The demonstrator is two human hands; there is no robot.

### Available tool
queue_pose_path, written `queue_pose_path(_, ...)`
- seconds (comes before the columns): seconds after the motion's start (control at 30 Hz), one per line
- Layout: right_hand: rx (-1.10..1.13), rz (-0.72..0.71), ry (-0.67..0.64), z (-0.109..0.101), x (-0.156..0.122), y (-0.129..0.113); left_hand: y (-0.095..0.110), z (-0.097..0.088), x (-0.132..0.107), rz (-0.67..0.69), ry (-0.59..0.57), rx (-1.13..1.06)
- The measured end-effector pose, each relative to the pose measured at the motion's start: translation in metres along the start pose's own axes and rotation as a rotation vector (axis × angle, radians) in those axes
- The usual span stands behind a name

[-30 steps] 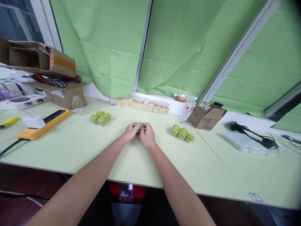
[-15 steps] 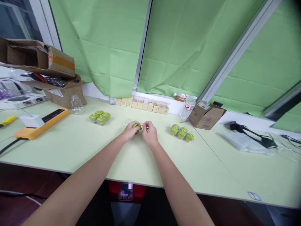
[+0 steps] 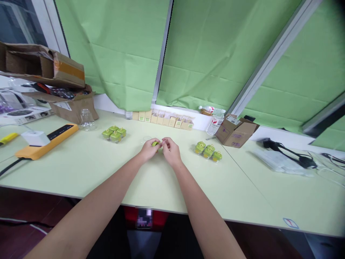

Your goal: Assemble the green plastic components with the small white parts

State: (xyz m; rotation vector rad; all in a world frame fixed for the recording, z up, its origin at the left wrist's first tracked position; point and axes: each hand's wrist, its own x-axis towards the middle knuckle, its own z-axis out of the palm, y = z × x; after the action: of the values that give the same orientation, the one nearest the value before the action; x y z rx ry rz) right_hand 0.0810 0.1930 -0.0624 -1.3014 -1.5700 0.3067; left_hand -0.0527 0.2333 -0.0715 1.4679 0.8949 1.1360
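our left hand (image 3: 148, 150) and right hand (image 3: 170, 151) pinched a small green piece (image 3: 155, 144) between them; its axis was too small to tell

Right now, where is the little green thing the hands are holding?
The little green piece is in the middle of the table, pinched between the left hand and the right hand.
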Motion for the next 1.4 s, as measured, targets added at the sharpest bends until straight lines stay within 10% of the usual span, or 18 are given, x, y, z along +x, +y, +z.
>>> queue_pose_path(0.6,-0.149,-0.044,0.004,-0.002,0.000,0.004,0.009,-0.003,-0.001,-0.204,0.027,-0.268)
queue_pose_path(1.4,-0.132,0.003,-0.017,-0.003,0.001,0.004,0.002,-0.004,0.001,0.098,0.105,0.074)
